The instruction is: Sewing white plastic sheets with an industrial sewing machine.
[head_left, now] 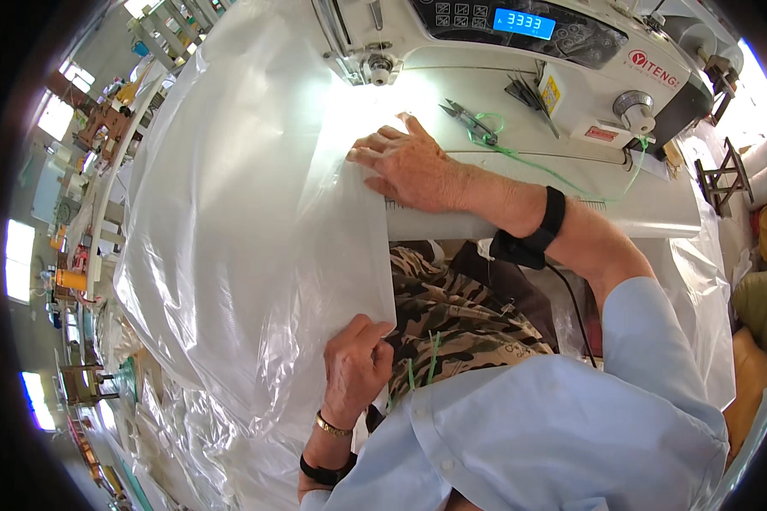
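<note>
A large sheet of translucent white plastic [230,196] lies across the sewing machine's bed and hangs down over its near left side. My left hand [355,366] is closed on the sheet's right edge, low in front of my lap. Farther up, my right hand [413,166] rests on the sheet's edge with its fingers spread, just short of the brightly lit needle area. Glare hides the needle and the stitching spot. The white sewing machine [571,85] stands over the bed, with its display lit blue.
Thread snips [470,123] lie on the bed to the right of my right hand, tangled with green thread [537,162]. Dark slender tools [530,95] lean by the machine body. Crumpled clear plastic [204,434] gathers at lower left. A black cable [575,311] hangs from my right wristband.
</note>
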Available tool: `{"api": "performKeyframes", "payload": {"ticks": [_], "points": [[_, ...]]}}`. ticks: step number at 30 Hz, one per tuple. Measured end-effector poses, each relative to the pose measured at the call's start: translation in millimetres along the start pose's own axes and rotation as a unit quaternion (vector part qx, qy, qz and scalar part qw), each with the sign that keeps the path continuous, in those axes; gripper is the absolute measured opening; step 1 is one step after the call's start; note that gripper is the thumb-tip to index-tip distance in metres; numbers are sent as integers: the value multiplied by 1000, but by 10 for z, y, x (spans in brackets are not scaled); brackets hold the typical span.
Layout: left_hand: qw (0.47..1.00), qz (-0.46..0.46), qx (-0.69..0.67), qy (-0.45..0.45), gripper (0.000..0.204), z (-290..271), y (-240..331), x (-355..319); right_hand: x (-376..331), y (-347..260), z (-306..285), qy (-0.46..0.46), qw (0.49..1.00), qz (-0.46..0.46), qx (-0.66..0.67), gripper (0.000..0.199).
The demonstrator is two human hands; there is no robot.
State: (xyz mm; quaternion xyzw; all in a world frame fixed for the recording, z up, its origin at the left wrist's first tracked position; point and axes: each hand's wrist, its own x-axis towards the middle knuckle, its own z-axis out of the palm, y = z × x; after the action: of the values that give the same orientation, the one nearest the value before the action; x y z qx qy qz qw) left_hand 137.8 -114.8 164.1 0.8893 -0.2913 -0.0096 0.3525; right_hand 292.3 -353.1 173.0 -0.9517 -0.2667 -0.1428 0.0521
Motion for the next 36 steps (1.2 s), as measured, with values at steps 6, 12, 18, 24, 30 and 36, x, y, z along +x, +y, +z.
{"api": "performKeyframes", "payload": {"ticks": [6,12,18,24,30,36], "points": [[996,72,0,57,17,-118,-65,478,-20,-40,-1,-35,995,-10,97,66],[994,64,31,83,13,-164,-50,936,-27,17,-6,-39,980,-40,192,77],[990,66,85,89,12,-154,-102,1395,44,122,-102,-84,964,8,253,72],[989,58,91,104,18,-87,-34,1449,33,239,-57,-63,974,2,219,59],[958,243,118,97,30,38,648,766,81,444,47,134,950,92,265,30],[950,-38,5,-309,34,537,-265,14,-137,144,-231,120,965,135,192,30]]}}
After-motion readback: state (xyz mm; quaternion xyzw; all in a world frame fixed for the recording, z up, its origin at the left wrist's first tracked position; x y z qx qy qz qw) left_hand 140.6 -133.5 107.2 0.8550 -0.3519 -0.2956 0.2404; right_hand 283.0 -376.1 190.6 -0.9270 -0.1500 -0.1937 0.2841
